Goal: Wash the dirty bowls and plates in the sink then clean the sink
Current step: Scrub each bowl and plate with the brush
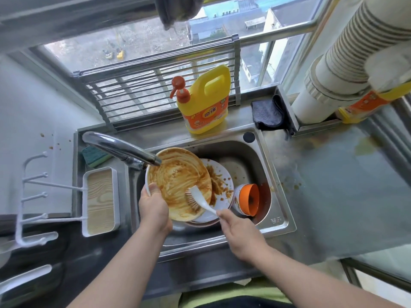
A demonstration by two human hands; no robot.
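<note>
Left hand (153, 205) gripping the rim of a sauce-smeared plate (178, 183), tilting it over the sink (275, 221), right hand (240, 232) holding a white brush (200, 200) with bristles touching the plate, more dirty dishes (220, 185) lying in the sink behind the plate, yellow detergent bottle (205, 101) standing behind the sink.

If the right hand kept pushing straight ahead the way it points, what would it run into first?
Probably the sauce-smeared plate that the left hand tilts up: the right hand aims the brush up-left, bristles already on the plate's face. Depth is hard to judge.
</note>
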